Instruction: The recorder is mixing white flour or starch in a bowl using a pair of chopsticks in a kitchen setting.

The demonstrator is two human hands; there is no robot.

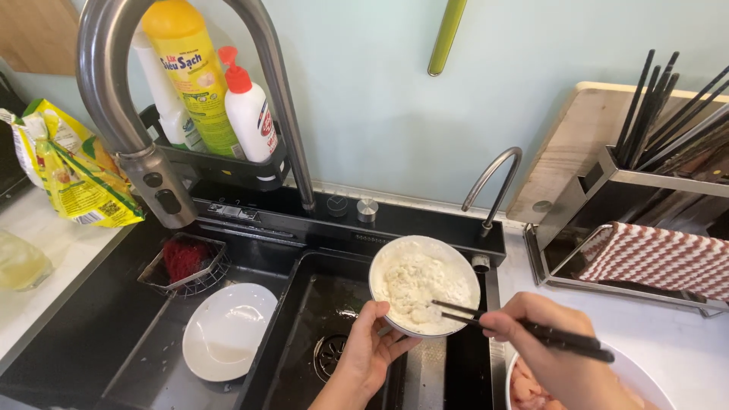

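My left hand [368, 349] holds a white bowl [454, 259] from below, tilted over the black sink [319, 304]. The bowl is full of a white, lumpy mixture [414, 285]. My right hand [550, 345] grips a pair of black chopsticks [497, 323] whose tips reach into the bowl's lower right side. Below my right hand, a white bowl with pale pink raw meat [524, 387] sits at the frame's bottom edge.
A white plate [228, 330] lies in the left basin beside a wire basket with a red scrubber [184, 260]. A tall grey faucet [125, 106] arches over, with soap bottles [220, 91] behind. Right: a chopstick rack [661, 114], a striped cloth [661, 258], a cutting board [577, 137]. A yellow bag [64, 163] lies left.
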